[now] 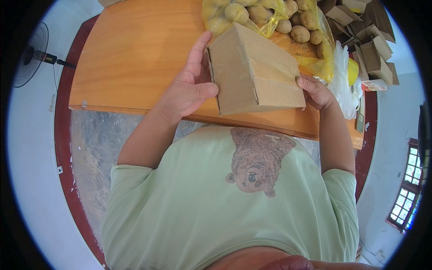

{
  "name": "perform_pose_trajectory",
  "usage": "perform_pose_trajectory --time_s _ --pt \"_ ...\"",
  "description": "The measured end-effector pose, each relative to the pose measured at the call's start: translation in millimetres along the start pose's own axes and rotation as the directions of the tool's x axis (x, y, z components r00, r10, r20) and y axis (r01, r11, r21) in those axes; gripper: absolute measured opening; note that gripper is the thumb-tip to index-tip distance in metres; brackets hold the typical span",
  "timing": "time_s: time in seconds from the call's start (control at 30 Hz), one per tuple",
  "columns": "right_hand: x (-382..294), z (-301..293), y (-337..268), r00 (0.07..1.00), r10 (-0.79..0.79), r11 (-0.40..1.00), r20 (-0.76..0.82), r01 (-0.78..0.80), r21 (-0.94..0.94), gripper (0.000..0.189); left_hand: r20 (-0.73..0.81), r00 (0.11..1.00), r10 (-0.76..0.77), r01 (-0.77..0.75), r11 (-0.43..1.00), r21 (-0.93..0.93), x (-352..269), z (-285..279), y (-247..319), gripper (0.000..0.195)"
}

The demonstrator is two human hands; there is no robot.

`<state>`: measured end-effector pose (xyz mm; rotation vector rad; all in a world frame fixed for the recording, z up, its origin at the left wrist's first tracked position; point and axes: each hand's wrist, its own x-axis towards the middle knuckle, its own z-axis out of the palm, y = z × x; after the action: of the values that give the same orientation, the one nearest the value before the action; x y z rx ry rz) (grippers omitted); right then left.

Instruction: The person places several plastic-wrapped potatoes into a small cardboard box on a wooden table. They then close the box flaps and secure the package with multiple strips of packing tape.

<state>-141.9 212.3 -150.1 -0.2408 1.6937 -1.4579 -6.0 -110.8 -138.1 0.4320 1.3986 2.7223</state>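
A small brown cardboard box (256, 72) is held tilted above the near edge of the orange wooden table (135, 60). Its visible faces are closed, and a strip of clear tape seems to run over one of them. My left hand (189, 81) grips the box's left side, thumb on the near edge and fingers stretched up along the side. At the opposite end, my right hand (315, 89) pinches the box, its thumb on the visible face and the other fingers mostly hidden behind.
Behind the box lies a yellow plastic bag (320, 65) with several potatoes (300, 33). Open cardboard boxes (374, 57) crowd the far right. White plastic bags (341, 81), a yellow object (352, 71) and a green phone-like object (360, 118) lie along the right side. A fan (32, 55) stands beyond the left edge.
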Motion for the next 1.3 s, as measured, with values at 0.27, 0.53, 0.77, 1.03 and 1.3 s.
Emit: perform_pose_trajectory --time_s 0.27,0.53,0.77,1.03,1.3 --pt "1.1 -1.3 2.1 1.000 -0.013 1.000 0.008 0.012 0.016 0.063 -0.083 0.990 -0.117 0.098 0.974 -0.202 4.5 -7.3 3.6 0.071" --pt "3.2 -10.6 5.3 0.998 0.023 1.000 0.063 -0.024 0.017 0.068 -0.142 0.982 -0.128 0.106 0.983 -0.147 7.8 -14.2 2.7 0.038" --pt "-0.3 0.4 -0.3 1.000 -0.016 0.999 0.003 0.017 -0.027 0.065 -0.150 0.974 0.172 -0.111 0.932 0.344 10.7 -14.1 -7.9 0.053" --pt "-5.1 9.9 -7.4 1.000 -0.010 0.998 -0.010 0.010 -0.064 0.061 -0.033 0.999 0.041 -0.025 0.926 0.376 11.7 -5.4 13.5 0.093" --pt "1.5 9.6 4.1 0.991 -0.095 0.989 -0.097 0.083 -0.120 0.055 -0.200 0.971 -0.134 0.183 0.950 0.254 8.2 -7.1 15.8 0.079"
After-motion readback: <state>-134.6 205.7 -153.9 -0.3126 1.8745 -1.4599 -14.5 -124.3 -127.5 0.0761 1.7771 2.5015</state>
